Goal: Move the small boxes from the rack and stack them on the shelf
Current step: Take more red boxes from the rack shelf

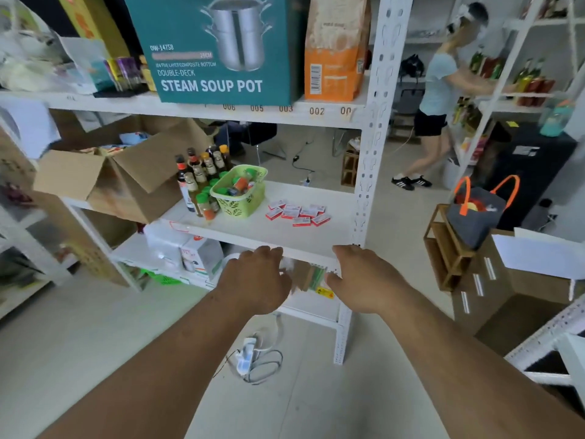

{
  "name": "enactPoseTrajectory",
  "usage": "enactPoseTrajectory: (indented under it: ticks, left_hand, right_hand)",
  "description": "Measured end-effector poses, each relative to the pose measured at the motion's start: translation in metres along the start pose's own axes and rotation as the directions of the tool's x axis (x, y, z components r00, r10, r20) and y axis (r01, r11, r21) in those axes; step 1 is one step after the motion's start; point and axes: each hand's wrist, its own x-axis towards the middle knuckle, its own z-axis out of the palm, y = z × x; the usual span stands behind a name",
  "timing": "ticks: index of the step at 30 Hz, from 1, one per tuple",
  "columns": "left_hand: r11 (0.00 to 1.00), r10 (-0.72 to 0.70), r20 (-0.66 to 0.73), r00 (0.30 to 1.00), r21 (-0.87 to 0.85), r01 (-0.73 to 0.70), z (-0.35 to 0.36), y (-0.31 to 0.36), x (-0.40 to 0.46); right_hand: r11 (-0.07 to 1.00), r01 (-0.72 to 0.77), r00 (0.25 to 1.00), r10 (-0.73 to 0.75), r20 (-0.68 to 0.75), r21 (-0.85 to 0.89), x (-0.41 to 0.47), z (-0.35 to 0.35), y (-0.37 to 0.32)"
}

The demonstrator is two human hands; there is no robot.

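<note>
**Below the shelf edge, both hands reach toward the lower tier**

Below the front lip of the middle shelf, the left hand and right hand flank a blurred brown-and-green item on the tier underneath. Fingers of both hands are loosely curled and pointed forward; motion blur hides the tips, so I cannot tell whether either one touches or grips that item. Neither hand plainly holds anything.

Out from the hands, the small boxes, red and white, lie flat in a loose cluster on the middle shelf, just right of a green basket of spice jars, with sauce bottles and an open cardboard carton further left.

To do this step well, I judge it best to gather a few boxes at once between both hands, square their edges, and build neat columns clear of the basket.
</note>
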Motion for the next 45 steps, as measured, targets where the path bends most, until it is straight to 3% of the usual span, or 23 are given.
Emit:
enactPoseTrajectory:
  ticks: [8, 27, 38, 45]
  left_hand:
    - [0.999, -0.032, -0.006, 0.999, 0.004, 0.032, 0.019, -0.036, 0.018]
    - [0.992, -0.029, 0.114, 0.993, -0.120, 0.042, 0.051, -0.187, 0.145]
    - [0.984, -0.056, 0.177, 0.983, -0.158, 0.085, 0.068, -0.172, 0.208]
    - [0.983, -0.092, 0.137, 0.986, -0.147, 0.112, 0.060, -0.147, 0.239]
  right_hand:
    - [1.000, 0.030, 1.000, -0.030, 0.008, -0.005, 0.027, 0.022, -0.010]
    - [0.984, -0.175, 0.981, 0.176, 0.083, -0.026, 0.153, 0.062, -0.068]
    - [0.986, -0.164, 0.978, 0.166, 0.123, -0.028, 0.213, 0.060, -0.034]
    - [0.990, -0.143, 0.979, 0.140, 0.147, 0.007, 0.250, 0.054, -0.009]
